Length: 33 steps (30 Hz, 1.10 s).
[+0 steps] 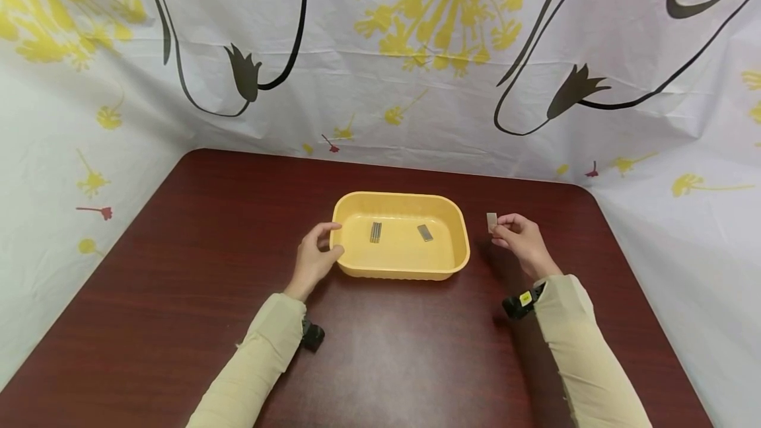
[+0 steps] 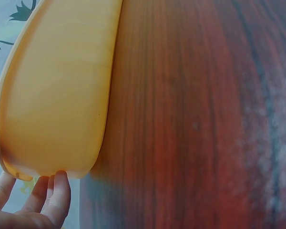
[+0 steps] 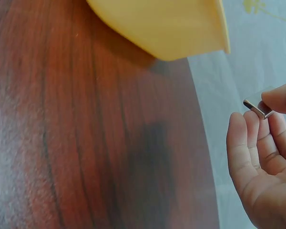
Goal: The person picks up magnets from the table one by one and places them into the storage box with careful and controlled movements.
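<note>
A yellow plastic tray (image 1: 399, 271) stands toward the back of the table. My left hand (image 1: 314, 257) holds its left end, thumb and fingers around the rim; in the left wrist view, the fingertips (image 2: 61, 183) touch the tray's outer wall. To the right of the tray, my right hand (image 1: 522, 242) pinches a small flat silver metal block (image 1: 491, 222) between thumb and fingers, above the table. The block's shiny edge (image 3: 255, 110) shows in the right wrist view. Inside the tray lie a group of thin silver pieces (image 1: 376, 232) side by side and one single flat piece (image 1: 425, 233).
The dark red-brown wooden table (image 1: 386, 349) extends around the tray on all sides. A white curtain (image 1: 333, 51) with yellow and dark flower prints hangs behind the table and along both sides.
</note>
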### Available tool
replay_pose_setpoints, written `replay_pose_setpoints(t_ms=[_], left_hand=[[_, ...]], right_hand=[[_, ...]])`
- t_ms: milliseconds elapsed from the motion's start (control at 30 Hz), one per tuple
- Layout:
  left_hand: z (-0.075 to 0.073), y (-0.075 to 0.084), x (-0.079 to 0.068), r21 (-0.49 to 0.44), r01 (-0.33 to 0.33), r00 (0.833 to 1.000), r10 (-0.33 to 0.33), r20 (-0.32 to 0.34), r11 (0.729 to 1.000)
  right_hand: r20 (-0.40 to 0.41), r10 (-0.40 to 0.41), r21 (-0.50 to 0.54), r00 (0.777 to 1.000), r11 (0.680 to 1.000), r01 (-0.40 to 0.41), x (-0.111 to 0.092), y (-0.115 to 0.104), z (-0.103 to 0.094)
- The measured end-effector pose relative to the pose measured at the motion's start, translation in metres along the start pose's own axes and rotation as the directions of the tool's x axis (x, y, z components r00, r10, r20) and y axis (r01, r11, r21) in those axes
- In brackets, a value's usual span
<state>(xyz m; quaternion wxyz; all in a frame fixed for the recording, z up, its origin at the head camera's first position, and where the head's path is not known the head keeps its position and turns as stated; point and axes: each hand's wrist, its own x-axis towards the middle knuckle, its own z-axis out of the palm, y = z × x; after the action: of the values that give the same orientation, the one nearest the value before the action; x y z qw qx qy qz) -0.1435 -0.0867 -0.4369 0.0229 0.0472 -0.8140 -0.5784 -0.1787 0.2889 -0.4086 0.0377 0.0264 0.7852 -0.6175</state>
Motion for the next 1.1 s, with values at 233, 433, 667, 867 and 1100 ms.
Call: replay_pose_setpoints(t_ms=[233, 433, 667, 867, 1100], left_hand=[[0.000, 0.000, 0.000, 0.001, -0.005, 1.000, 0.005, 0.000, 1.000], [0.000, 0.000, 0.000, 0.003, -0.003, 1.000, 0.003, -0.001, 1.000], [0.000, 0.000, 0.000, -0.003, -0.008, 1.000, 0.008, -0.004, 1.000], [0.000, 0.000, 0.000, -0.005, -0.013, 1.000, 0.013, -0.009, 1.000], [0.000, -0.001, 0.000, -0.010, -0.010, 1.000, 0.010, -0.006, 1.000]], right_hand=[[0.013, -0.018, 0.003, 1.000, 1.000, 0.018, -0.001, -0.014, 0.007], [0.035, -0.055, -0.005, 0.998, 0.998, 0.055, -0.001, -0.023, 0.016], [0.052, -0.059, -0.004, 0.997, 0.998, 0.060, -0.002, -0.026, 0.023], [0.051, -0.068, 0.008, 0.996, 0.998, 0.068, -0.001, -0.029, 0.029], [0.068, -0.081, 0.013, 0.994, 0.997, 0.080, 0.002, -0.033, 0.039]])
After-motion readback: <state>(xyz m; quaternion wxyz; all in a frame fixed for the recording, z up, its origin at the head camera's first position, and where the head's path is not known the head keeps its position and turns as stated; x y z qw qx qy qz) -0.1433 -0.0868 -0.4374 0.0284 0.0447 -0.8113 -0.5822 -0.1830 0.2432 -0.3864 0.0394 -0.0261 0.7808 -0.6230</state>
